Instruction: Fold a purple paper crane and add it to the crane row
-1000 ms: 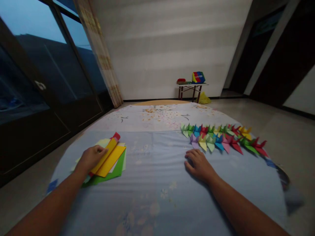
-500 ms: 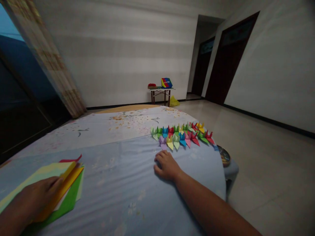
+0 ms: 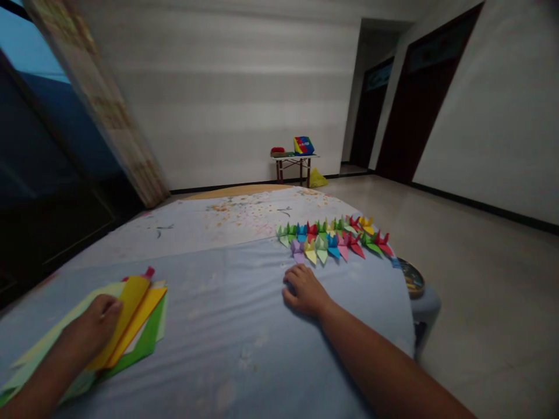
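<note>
Left hand (image 3: 91, 331) pinching yellow paper (image 3: 128, 311) at 8 o'clock; right hand (image 3: 305, 294) flat near the crane rows

Directions taken from mid-view. At 9 to 10 o'clock, dark glass panes (image 3: 30, 122), then a patterned curtain (image 3: 102, 105) hanging at a slant. At 8 o'clock, left hand nearly closed, thumb against curled forefinger, gripping the left edge of the yellow paper; the other fingertips are hidden. Yellow paper is creased, its near fold raised, on top of a paper stack (image 3: 148, 340) in pale green, bright green and white, with a red tip poking out at the far end. No print visible on the sheets. Flowered tablecloth (image 3: 209, 326) beneath, spreading across 6 o'clock.

Between 12 and 1, by the wall: small table (image 3: 288, 157) bearing a red object (image 3: 278, 149) and a multicoloured box (image 3: 303, 145). White lettering on the box, too small to read. Yellow bag (image 3: 318, 178) on the floor just right of it.

At 5 o'clock, right hand lies palm down on the cloth, fingers loosely spread and slightly bent, holding nothing. Just beyond its fingertips, toward 4 o'clock, paper cranes (image 3: 334, 247) in two rows: purple, yellow, green, blue, pink, red. Further out at 4, a round container (image 3: 413, 279) on a grey stool (image 3: 428, 305); any label unreadable. Dark door (image 3: 432, 87) at 2.
</note>
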The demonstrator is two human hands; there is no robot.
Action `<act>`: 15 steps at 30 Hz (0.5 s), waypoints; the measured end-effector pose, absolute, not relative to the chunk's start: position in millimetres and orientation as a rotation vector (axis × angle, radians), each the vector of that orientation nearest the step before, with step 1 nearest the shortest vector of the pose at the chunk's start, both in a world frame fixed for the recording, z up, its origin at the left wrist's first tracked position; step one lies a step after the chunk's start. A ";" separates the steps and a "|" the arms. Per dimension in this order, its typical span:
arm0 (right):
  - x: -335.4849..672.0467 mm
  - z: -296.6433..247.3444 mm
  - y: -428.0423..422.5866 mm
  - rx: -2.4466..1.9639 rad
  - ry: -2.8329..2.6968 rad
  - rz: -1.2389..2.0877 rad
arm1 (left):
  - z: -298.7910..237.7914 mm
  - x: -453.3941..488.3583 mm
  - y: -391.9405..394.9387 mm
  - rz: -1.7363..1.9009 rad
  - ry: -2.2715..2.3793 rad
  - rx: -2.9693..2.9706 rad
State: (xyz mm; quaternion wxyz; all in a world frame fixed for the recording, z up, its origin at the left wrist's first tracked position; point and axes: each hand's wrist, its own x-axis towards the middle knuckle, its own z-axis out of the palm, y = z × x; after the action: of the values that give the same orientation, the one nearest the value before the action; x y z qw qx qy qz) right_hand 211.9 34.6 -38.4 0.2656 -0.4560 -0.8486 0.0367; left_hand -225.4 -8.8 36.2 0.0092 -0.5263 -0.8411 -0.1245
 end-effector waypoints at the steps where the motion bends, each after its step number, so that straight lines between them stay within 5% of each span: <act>1: 212.5 -39.0 33.9 -1.222 -2.298 0.106 | 39.8 -221.4 -13.1 -0.381 -2.617 -1.648; 15: 217.1 -48.0 36.4 -1.131 -2.304 0.057 | 58.3 -168.3 -42.2 -0.345 -2.363 -1.684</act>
State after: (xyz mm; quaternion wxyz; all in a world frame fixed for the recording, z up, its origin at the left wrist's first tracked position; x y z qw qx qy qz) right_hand 217.1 36.4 -48.0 0.2835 -0.4225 -0.8606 0.0212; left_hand -168.3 -42.2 58.3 0.1093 -0.5728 -0.8038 -0.1174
